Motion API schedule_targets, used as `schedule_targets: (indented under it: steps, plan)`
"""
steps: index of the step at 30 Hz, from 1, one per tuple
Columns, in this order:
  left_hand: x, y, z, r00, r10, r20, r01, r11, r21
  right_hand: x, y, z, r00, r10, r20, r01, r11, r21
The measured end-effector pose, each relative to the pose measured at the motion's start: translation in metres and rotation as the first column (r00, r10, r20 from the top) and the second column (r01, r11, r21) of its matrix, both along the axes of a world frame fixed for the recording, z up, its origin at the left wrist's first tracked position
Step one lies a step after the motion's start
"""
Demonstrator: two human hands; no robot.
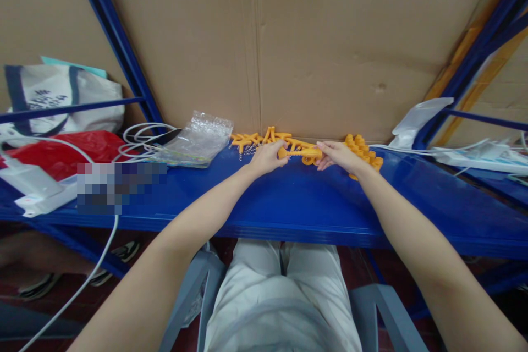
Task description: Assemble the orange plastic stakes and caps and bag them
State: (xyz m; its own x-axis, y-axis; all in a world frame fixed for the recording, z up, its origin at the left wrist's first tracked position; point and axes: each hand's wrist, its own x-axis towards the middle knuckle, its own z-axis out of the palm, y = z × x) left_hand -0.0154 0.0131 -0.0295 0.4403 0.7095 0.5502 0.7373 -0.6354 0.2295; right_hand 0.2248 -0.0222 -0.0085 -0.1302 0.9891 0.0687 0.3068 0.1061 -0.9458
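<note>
My left hand (267,158) is closed around the yellow handle of a corkscrew (282,153), its spiral pointing right. Pinched in the fingers of my right hand (337,155) is a yellow plastic sleeve (312,152). The spiral's tip meets the sleeve's left end; how far it reaches in, I cannot tell. Behind my left hand lies a pile of yellow corkscrews (247,139) with bare metal spirals. Several yellow sleeves (358,146) are stacked just beyond my right hand. Small yellow rings (307,160) show on the shelf below the held sleeve.
The blue shelf (297,198) has a cardboard wall (264,49) behind it. Clear plastic bags (200,137), white cables (140,140), a red bag (78,148) and a power strip (49,198) lie left. More white cables (404,149) run along the right. A person's legs (45,256) show lower left.
</note>
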Motion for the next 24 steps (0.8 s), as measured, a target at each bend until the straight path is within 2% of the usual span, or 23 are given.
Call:
schedule_targets:
  steps: [4, 10, 17, 24]
  plan:
    - [-0.001, 0.002, 0.000, 1.000, 0.002, 0.006, -0.002, 1.000, 0.002, -0.004, -0.001, -0.001, 0.999, -0.043, 0.004, 0.043, 0.999, -0.024]
    - [-0.001, 0.003, -0.001, 1.000, 0.007, 0.023, -0.007, 1.000, 0.013, 0.004, -0.005, 0.007, 0.998, 0.065, 0.023, -0.065, 0.998, -0.027]
    - [-0.002, 0.002, -0.001, 0.999, -0.025, 0.042, 0.025, 1.000, 0.014, 0.006, -0.006, 0.007, 0.993, 0.113, 0.042, -0.111, 0.993, -0.028]
    - [-0.003, 0.001, -0.001, 0.995, -0.059, 0.080, 0.059, 0.998, 0.003, 0.003, -0.007, 0.008, 0.990, 0.058, 0.130, -0.066, 0.996, 0.058]
